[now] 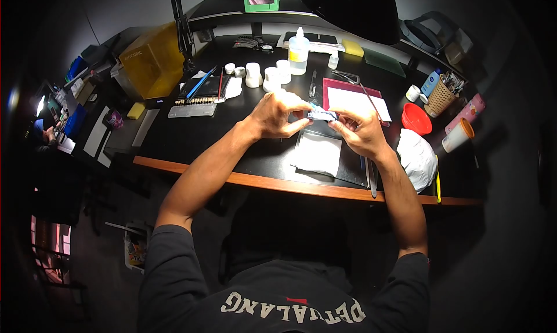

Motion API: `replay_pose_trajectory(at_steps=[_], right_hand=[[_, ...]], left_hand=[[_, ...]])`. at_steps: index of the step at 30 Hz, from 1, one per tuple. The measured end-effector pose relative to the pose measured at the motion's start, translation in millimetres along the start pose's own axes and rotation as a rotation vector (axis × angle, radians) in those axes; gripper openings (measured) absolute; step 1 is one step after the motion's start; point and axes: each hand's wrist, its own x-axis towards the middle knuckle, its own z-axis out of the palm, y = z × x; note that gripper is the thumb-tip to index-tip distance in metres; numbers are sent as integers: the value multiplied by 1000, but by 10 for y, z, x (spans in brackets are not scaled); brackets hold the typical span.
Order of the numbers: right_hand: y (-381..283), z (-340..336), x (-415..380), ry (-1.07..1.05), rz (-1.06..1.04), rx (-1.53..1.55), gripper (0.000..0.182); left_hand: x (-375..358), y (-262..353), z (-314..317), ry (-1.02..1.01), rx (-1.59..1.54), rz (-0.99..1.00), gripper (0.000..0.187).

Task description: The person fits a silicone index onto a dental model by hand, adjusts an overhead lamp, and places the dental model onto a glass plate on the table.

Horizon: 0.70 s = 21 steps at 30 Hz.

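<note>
Both hands are raised over the desk, pinching a small blue-grey piece [321,115] between them. My left hand [279,113] has thumb and fingertips closed on the piece's left end. At the other end, the thumb and fingers of my right hand [361,125] grip it. The piece is too small for me to name its kind. Below the hands lies a white folded cloth or paper [318,153] on a dark flat board. A pink tray [328,92] with a white sheet [354,98] sits just beyond my right hand.
White jars [253,75] and a clear bottle [299,53] stand behind my hands. To the right are a red bowl [416,119], a white plastic-covered bundle [416,159] and a woven basket [441,96]. Brushes [201,83] lie left. A lamp [351,11] hangs above.
</note>
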Motion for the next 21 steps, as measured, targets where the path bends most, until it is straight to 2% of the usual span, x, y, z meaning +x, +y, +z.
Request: replay_pose_trajectory(at_steps=[14,21], right_hand=[[6,5,0,11,-18,-7,27],[-4,-8,-2,-25,36,-13,26]], left_hand=[[5,21,-20,5,-21,-24,25],[40,78,-57,54,-13,54,25]])
